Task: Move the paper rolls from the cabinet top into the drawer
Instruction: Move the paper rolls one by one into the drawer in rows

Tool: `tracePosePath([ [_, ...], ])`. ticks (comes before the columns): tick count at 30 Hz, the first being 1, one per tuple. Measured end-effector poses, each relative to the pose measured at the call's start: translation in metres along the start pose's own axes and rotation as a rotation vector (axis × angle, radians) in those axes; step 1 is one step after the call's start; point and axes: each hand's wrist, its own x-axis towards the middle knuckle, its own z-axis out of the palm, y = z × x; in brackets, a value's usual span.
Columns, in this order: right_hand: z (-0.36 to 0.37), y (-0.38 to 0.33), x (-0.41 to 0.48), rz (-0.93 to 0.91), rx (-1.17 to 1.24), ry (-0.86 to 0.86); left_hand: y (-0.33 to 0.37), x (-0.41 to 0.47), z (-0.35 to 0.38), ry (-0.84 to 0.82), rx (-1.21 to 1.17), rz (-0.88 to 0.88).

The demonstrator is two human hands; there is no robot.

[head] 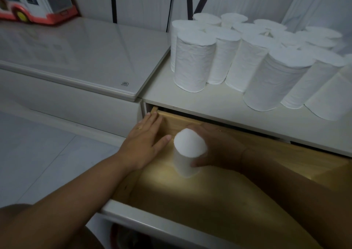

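The drawer point(152, 218) stands pulled out, its wooden floor bare but for one paper roll point(187, 153) toward its left back corner. That roll is upright, long axis vertical. The right hand point(219, 149) grips it from the right, its fingers point(196, 165) curled round the roll's sides, thumb on the near side. Whether the base rests on the drawer floor or hangs just above it I cannot tell. The left hand point(144, 144) lies flat on the drawer's left wall, fingers straight, holding nothing, just beside the roll. Judging by this, the roll needs only setting down and letting go. The remaining rolls point(194, 62) stand upright, crowded on the cabinet top point(190, 100) beyond, up and right; the right hand is nearer them.
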Motion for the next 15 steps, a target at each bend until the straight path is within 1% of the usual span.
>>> tracePosePath([
  [2, 0.007, -0.008, 0.003, 0.048, 0.028, 0.06, 0.001, -0.002, 0.0, 0.007, -0.017, -0.001],
  [5, 0.018, -0.019, 0.01, 0.074, 0.07, 0.131, 0.002, -0.006, -0.001, 0.023, -0.04, -0.002],
  [10, 0.032, -0.027, 0.022, 0.111, 0.072, 0.185, 0.005, -0.01, -0.002, 0.031, -0.101, -0.006],
  [15, 0.043, -0.034, 0.027, 0.13, 0.136, 0.268, 0.003, -0.01, -0.001, 0.02, -0.118, -0.006],
])
